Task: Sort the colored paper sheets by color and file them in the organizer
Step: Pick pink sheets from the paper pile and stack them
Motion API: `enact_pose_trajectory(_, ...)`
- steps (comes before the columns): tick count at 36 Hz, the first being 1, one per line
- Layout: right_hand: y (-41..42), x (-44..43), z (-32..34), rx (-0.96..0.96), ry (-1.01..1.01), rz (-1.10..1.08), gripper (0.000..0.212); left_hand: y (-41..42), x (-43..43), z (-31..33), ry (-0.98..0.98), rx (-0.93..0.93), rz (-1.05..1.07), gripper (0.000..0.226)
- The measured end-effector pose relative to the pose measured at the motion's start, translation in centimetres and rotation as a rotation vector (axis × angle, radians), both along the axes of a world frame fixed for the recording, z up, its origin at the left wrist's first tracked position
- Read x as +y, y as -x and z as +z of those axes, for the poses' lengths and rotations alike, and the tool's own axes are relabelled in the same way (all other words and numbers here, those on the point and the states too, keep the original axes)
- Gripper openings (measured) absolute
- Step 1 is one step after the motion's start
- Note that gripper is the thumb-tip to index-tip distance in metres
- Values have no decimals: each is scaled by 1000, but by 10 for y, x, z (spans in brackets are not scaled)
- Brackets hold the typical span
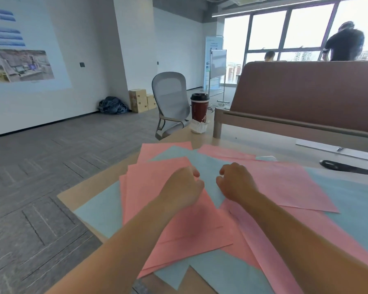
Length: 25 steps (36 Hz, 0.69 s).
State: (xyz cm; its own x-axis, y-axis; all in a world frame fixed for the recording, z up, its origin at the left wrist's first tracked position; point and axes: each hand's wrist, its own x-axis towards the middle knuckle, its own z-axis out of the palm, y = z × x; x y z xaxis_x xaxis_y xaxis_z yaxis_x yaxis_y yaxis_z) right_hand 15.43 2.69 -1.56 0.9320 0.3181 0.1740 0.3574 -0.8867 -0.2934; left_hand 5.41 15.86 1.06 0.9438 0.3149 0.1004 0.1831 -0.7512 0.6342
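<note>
On desk (87, 188): pink sheets (200, 230) and blue sheets (98, 213) are fanned out and interleaved, nothing sorted yet by the look of it. Both hands are over the middle of the pile. The left hand (183, 187) sits on the edge of a pink stack, fingers curled. The right hand (235, 181) is just beside it, knuckles up, fingers curled down onto the middle blue sheet (208, 164). Can't tell whether either hand actually pinches paper or just rests on it; fingertips are hidden under the curl. Step in hand, my read: separate that blue sheet from the pink ones lapping over it on both sides. To do it well: pin the pink stack flat with the left hand, catch one free blue edge with the right and slide it out low rather than lifting, so the pinks don't scatter. Pull one colour only and build a squared pile on bare desk, then do the other. Watch sheets hanging off the near desk edge; a tug could drop them. Organizer: can't pick it out here. A dark object (344, 166) lies far right; can't say what it is. Coffee cup (199, 109) stands well apart at the back; keep paper away from it.
</note>
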Motion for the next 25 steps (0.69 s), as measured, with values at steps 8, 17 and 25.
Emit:
enact_pose_trajectory(8,-59,5,1,100,23,-128,45,-57,-14,-14,-96,43,-29,40)
enact_pose_trajectory(17,-95,10,0,23,74,-122,26,-74,-12,-35,-170,47,20,33)
enact_pose_trajectory(25,-74,-16,12,-6,-130,-106,5,-58,-28,-32,-164,60,-11,36)
